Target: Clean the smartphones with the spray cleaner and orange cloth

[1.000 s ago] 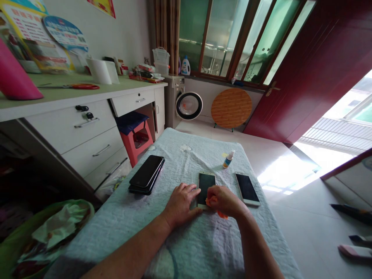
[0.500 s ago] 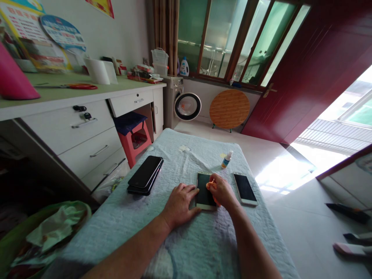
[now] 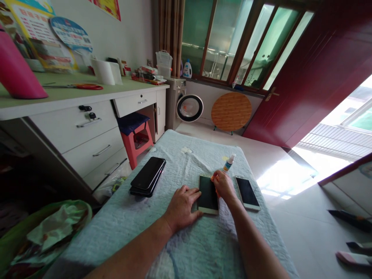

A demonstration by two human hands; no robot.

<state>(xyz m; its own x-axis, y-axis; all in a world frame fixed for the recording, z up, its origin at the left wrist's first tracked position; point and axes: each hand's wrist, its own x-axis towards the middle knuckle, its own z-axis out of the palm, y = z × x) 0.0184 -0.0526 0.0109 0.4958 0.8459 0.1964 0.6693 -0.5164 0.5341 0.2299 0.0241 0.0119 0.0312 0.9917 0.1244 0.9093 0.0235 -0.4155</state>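
A smartphone (image 3: 208,195) with a pale frame and dark screen lies face up on the cloth-covered table. My left hand (image 3: 183,206) rests open beside it, with fingers stretched out and fingertips and thumb touching its left edge. Pinched in my right hand (image 3: 223,185) is an orange cloth (image 3: 217,193), pressed on the upper right part of the screen; most of the cloth is hidden. Another pale smartphone (image 3: 247,193) lies to the right. Just beyond my right hand stands a small spray bottle (image 3: 229,163) with a white top. Stacked dark phones (image 3: 149,174) lie to the left.
A light blue quilted cover (image 3: 186,166) drapes the table. To the left are a white desk (image 3: 93,137), a red stool (image 3: 134,141) and a green-lined waste bin (image 3: 87,211). A washing machine (image 3: 175,100) with its door open and a round wooden tabletop (image 3: 231,111) stand beyond.
My right hand has slid a little up the screen with the orange cloth, towards the top right corner. My left hand stays at the phone's left edge. The view has shifted slightly.
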